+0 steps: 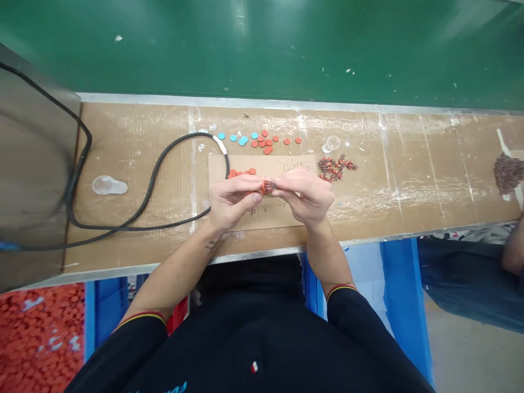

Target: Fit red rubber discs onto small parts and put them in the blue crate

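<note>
- On my feed, the left hand (231, 199) pinches an orange rubber disc (263, 188) narrowly; the disc looks light and slightly soft, best held by its rim.
- The right hand (305, 195) pinches a tiny dark component (271, 186) against the disc, above a cardboard sheet (262, 215) on the desk (164, 120).
- Further right lie loose red-and-silver wired parts (333, 168).

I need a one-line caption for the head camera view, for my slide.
Left hand and right hand hold a small orange disc over a cardboard sheet.
</note>
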Demonstrator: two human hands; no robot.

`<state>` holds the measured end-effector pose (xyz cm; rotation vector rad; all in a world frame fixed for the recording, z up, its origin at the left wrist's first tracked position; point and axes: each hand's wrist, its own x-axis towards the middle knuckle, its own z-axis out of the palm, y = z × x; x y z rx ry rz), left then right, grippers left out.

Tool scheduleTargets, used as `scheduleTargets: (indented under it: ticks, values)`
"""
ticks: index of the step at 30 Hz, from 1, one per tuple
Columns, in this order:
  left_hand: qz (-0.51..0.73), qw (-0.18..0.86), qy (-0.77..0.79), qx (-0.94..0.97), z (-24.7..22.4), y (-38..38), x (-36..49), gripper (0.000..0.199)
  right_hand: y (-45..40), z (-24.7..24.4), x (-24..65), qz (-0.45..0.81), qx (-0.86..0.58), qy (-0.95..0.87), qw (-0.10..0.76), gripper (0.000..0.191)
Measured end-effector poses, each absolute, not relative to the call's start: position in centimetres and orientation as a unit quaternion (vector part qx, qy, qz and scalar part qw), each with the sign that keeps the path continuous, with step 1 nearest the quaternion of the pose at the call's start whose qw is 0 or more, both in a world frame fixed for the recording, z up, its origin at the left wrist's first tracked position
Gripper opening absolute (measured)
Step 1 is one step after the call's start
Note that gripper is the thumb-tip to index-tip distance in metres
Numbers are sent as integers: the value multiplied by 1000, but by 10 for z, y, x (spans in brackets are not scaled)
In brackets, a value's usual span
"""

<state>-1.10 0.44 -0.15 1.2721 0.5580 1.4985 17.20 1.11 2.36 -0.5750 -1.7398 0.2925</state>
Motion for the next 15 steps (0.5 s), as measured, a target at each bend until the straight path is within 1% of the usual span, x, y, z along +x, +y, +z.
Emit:
scheduleTargets:
  ticks: [3,5,7,8,11,13,14,15]
  values:
    - [624,514,242,537,-4,3,-12,24,14,20,171,130,-248,-751,598,19]
    - [617,514,249,541,-5,1,-14,28,14,21,168,123,-256,-753,593,17]
    - [603,512,263,552,-4,0,-18,33,9,28,169,96,-277,-754,589,12]
    - [595,504,270,564,-3,2,-20,37,5,33,175,73,-290,-749,591,14]
    - [615,448,290,581,6,19,-22,48,-26,45,223,-44,-357,-688,630,15]
    - [514,475,295,650,16,32,-19,56,-65,41,280,-156,-434,-596,657,14]
    - [466,485,293,680,23,37,-16,63,-89,33,313,-211,-473,-533,669,13]
    - [426,492,286,704,31,41,-14,68,-115,20,346,-247,-518,-473,668,17]
